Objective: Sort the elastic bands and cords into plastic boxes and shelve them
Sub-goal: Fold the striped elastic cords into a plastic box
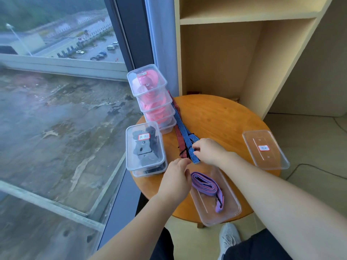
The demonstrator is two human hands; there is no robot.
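Pinching two striped bands (183, 135): left hand (175, 180), right hand (210, 152).

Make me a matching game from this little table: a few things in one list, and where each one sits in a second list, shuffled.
Things:
1. purple band
2. blue striped band
3. pink cords
4. labelled clear lid

Places:
a. in the tall stack of boxes by the window
b. alone near the right edge of the table
c. in the open box nearest the person
d. flat on the wood, pinched by the right hand

Pairs: 1-c, 2-d, 3-a, 4-b.
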